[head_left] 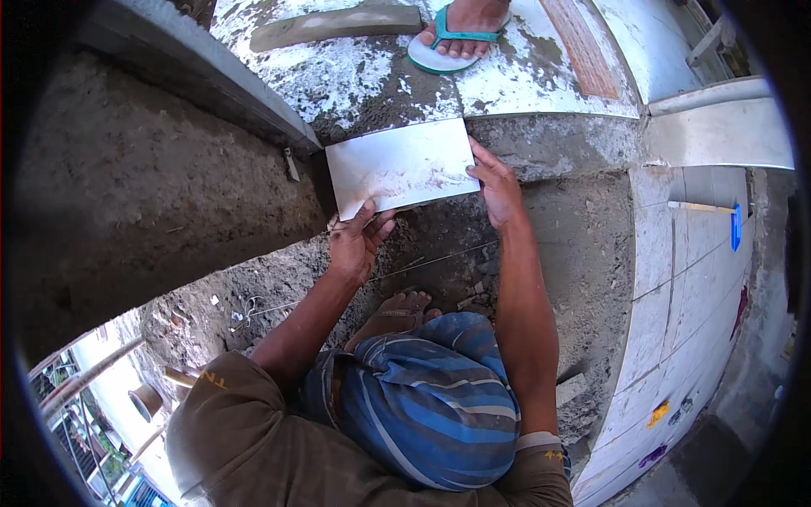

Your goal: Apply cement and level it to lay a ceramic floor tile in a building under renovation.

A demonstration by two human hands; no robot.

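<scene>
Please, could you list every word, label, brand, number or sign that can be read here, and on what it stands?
Brown fabric left sleeve: yellow letters; I do not copy their wording.
Brown fabric right sleeve: yellow marks, too small to read.
Brown sandal strap: pale lettering, too small to read.
White rectangular tile: no lettering visible.

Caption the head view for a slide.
Left hand and right hand hold a white tile, a sandaled foot beyond it.
</scene>
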